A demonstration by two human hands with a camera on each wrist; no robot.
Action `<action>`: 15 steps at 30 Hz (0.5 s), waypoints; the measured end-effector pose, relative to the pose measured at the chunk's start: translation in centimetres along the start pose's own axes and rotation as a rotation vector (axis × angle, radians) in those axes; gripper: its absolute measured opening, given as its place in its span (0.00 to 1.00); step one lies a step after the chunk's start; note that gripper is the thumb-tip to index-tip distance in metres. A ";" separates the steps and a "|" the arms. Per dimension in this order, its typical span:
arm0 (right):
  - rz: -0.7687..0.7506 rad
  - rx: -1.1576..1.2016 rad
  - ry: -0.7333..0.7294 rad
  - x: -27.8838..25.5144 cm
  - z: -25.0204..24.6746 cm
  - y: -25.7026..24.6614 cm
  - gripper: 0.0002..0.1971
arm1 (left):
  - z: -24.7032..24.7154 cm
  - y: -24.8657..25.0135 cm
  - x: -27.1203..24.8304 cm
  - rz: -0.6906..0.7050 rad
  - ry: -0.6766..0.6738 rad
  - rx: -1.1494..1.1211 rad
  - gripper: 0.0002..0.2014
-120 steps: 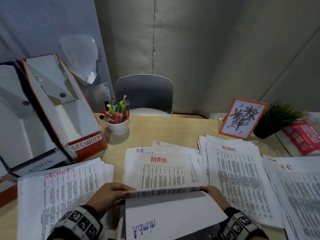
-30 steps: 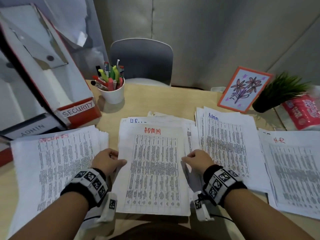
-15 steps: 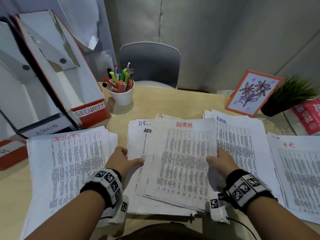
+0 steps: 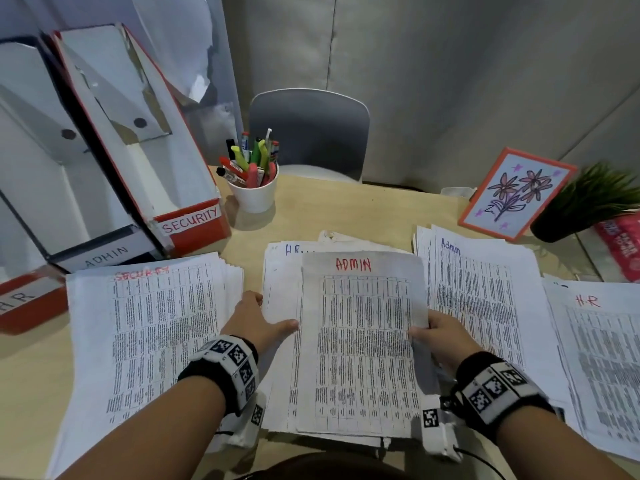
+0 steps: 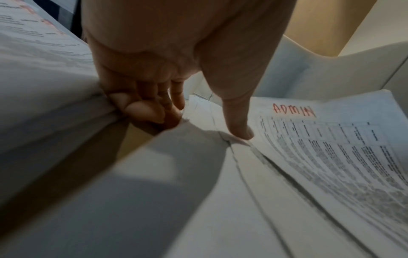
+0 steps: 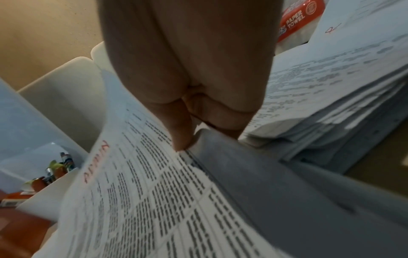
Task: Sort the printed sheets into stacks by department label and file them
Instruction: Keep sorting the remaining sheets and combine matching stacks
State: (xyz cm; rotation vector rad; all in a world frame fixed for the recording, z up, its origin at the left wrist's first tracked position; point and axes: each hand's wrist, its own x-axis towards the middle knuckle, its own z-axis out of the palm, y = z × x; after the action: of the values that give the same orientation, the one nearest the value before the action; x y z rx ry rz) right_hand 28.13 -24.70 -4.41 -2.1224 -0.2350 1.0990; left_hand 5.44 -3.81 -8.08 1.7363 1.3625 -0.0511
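A bundle of printed sheets headed ADMIN [image 4: 360, 341] lies on top of the centre pile [image 4: 280, 271], shifted right so that an H.R. sheet shows beneath. My right hand [image 4: 433, 327] pinches the bundle's right edge, thumb on top and fingers under, as the right wrist view shows [image 6: 198, 136]. My left hand [image 4: 270, 315] grips the pile's left edge, thumb pressing on the paper [image 5: 198, 122] and fingers curled at the edge. A SECURITY stack [image 4: 156, 334] lies left, an Admin stack [image 4: 478, 299] and an HR stack [image 4: 602, 358] right.
Open file boxes labelled SECURITY [image 4: 192, 220], ADMIN [image 4: 104, 256] and HR [image 4: 24, 299] stand at the back left. A cup of pens [image 4: 254, 192], a flower picture [image 4: 516, 194], a small plant [image 4: 588, 202] and a paper towel pack [image 4: 620, 244] line the back. A grey chair [image 4: 308, 133] stands beyond.
Four seconds ago I was turning a sheet over. Since one second ago my right hand has lifted the ADMIN bundle's right edge and slid it right, uncovering the H.R. sheet; my left hand stays.
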 end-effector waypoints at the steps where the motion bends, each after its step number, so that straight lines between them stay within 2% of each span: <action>1: -0.016 0.030 0.002 0.0 0.1 -0.1 0.15 | 0.0 -0.2 0.1 -0.011 -0.002 0.007 0.46; 3: -0.048 0.090 0.025 -0.2 -0.1 -0.2 0.16 | 0.2 -0.4 0.1 -0.022 0.004 -0.012 0.42; 5: -0.057 0.173 0.019 -0.6 -0.4 -0.3 0.12 | 0.3 -0.6 0.1 -0.025 0.018 -0.035 0.38; 8: -0.023 0.355 -0.085 -1.1 -0.7 -0.3 0.14 | 0.2 -0.5 0.3 -0.020 0.027 -0.016 0.37; 15: 0.019 0.365 -0.216 -0.7 -1.1 0.2 0.18 | 0.2 -0.2 0.1 -0.006 0.040 0.030 0.36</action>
State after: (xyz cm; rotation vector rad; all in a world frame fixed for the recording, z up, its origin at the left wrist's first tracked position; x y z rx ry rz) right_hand 28.52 -25.77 -3.70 -1.6892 -0.1048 1.2764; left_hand 5.37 -3.84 -8.39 1.7672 1.4029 -0.0406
